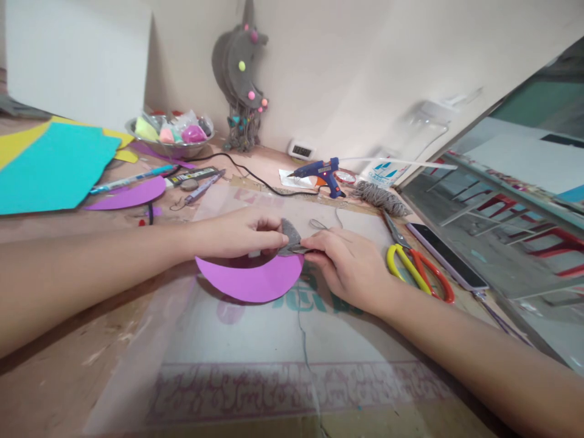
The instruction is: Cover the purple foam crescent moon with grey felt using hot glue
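Observation:
A purple crescent cut-out (255,281) is held above the plastic sheet, its curved edge toward me. At its upper right is a grey yarn-covered part (290,234); whether it belongs to the same crescent I cannot tell. My left hand (244,234) is closed on this grey part from the left, thumb along its near side. On the right, my right hand (344,261) pinches the grey yarn at the tip of the piece. A loose loop of grey yarn (319,224) lies just behind my right fingers. A thin strand (303,340) trails down toward me.
Behind stand a blue glue gun (319,173), a grey yarn skein (381,198) and a small clock (301,149). Scissors (420,274) and a phone (447,255) lie right. Pens, turquoise sheets (59,170) and a bowl (168,146) sit left. A grey moon decoration (239,67) hangs behind.

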`<state>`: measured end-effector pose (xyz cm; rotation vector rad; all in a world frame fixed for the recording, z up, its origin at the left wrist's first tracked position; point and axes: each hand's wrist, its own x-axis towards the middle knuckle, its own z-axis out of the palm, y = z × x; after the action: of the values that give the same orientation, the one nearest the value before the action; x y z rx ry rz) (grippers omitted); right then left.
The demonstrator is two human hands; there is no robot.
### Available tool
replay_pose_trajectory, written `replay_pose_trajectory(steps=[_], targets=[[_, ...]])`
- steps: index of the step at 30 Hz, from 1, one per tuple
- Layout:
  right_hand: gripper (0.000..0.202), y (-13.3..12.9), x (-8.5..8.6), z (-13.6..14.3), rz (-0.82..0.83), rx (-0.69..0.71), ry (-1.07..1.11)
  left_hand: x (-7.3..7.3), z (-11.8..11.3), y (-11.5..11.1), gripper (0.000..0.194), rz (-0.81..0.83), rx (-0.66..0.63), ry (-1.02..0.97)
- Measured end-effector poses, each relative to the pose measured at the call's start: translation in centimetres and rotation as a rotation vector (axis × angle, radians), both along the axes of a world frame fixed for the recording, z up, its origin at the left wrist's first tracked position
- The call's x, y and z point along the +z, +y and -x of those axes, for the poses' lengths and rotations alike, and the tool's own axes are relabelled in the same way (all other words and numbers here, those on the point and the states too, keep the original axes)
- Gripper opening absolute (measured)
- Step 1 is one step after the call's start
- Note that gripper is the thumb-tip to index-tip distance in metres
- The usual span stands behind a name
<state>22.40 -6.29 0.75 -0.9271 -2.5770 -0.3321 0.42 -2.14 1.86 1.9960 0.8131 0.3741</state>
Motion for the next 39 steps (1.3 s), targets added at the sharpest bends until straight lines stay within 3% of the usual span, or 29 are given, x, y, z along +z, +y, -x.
replay_pose_trajectory(steps=[39], targets=[[0.019, 0.13, -0.13, -0.16, 0.018, 0.025, 0.023, -0.28, 0.08, 0.17, 0.022, -0.010, -0.028, -0.017]])
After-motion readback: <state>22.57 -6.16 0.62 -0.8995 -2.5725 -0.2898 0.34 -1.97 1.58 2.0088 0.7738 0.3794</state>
